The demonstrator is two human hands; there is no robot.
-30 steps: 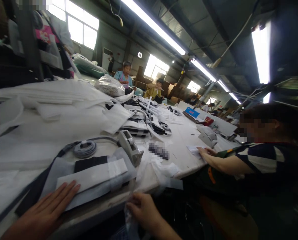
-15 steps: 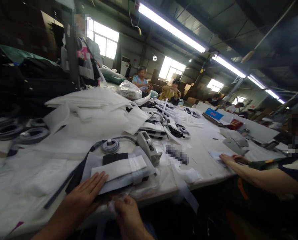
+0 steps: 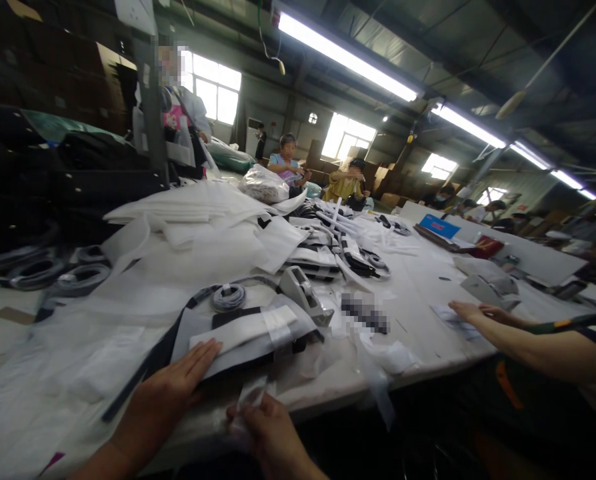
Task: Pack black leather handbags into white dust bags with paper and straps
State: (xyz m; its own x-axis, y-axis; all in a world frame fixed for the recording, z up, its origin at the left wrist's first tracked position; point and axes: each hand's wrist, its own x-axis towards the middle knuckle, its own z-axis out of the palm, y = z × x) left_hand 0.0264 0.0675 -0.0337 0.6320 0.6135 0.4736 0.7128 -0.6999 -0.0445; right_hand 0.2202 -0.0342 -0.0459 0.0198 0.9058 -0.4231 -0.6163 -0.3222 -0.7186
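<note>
My left hand (image 3: pixel 171 390) lies flat with fingers stretched out on the near end of a grey wrapped bundle (image 3: pixel 251 333), which has a white band of tape around it and rests on the white table (image 3: pixel 418 333). My right hand (image 3: pixel 265 430) is closed at the table's near edge, pinching a crumpled piece of clear plastic film (image 3: pixel 248 400). A grey tape dispenser (image 3: pixel 304 293) stands just behind the bundle. A small coil of grey cable (image 3: pixel 228 297) lies to its left.
Stacks of white foam sheets (image 3: pixel 193 220) and more wrapped bundles (image 3: pixel 318 257) cover the table's middle. Dark cable coils (image 3: pixel 53 273) lie at the far left. A co-worker's arm (image 3: pixel 528 340) reaches in from the right. Other people sit and stand at the far end.
The view has swung left and the co-worker's body has slid out of frame. My left hand stays on the bundle. My right hand has lifted the plastic film up at the table edge.
</note>
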